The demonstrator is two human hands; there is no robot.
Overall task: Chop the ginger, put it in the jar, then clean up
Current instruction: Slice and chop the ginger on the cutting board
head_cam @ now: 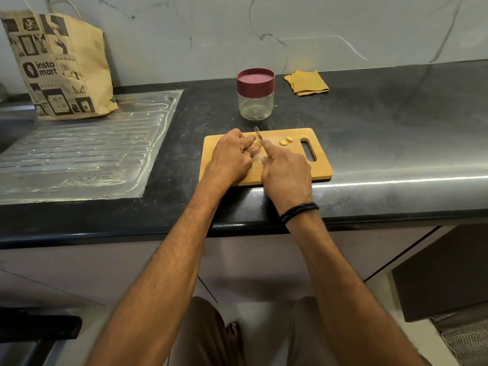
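Note:
A wooden cutting board (319,165) with a handle slot lies on the dark counter near its front edge. My left hand (232,157) pins a piece of ginger (257,142) to the board, most of it hidden under the fingers. My right hand (286,173) grips a knife (259,136), its blade resting on the ginger. Two cut ginger slices (286,140) lie to the right of the blade. Behind the board stands a clear glass jar (255,107) with its maroon lid (255,80) on.
A folded yellow cloth (306,82) lies by the wall right of the jar. A printed paper bag (60,67) stands on the steel sink drainboard (84,151) at the left. The dark counter (396,122) stretches to the right.

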